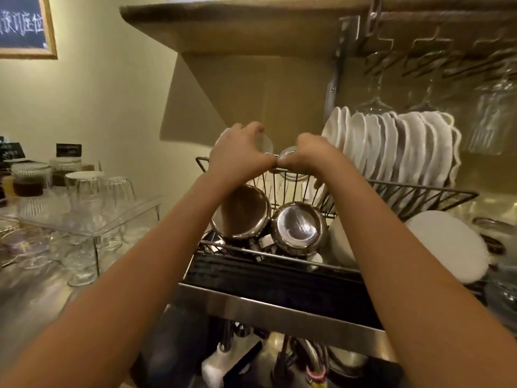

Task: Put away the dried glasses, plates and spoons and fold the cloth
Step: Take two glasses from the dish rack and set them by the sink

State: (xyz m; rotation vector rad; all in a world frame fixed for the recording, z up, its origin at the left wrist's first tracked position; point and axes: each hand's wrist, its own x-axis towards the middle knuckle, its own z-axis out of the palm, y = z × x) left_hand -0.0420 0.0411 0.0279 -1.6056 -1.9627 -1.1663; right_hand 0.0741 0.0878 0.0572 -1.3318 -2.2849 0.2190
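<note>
"Two things could have gone wrong there," said the first. "In the head view the left hand (240,155) and the right hand (312,155) were all but touching, each with a glass. A small turn of either wrist might have clinked them together."

"And the second?"

"The plates (391,147) stood on edge just right of the right hand. An elbow swung wide could have tipped one, or a dropped glass would have landed on the steel cups (299,228) below."

"How were the glasses held?"

"The left hand's fingers curled round the left glass (265,143). The right hand gripped the right glass (288,156) in a closed fist, its round end toward the camera. Neither hand had a finger spare."

"Where was that, exactly?"

"Above the back rim of the rack (391,191), between its left corner and the plates. The tray (131,217) of glasses stood well apart, to the left."
</note>
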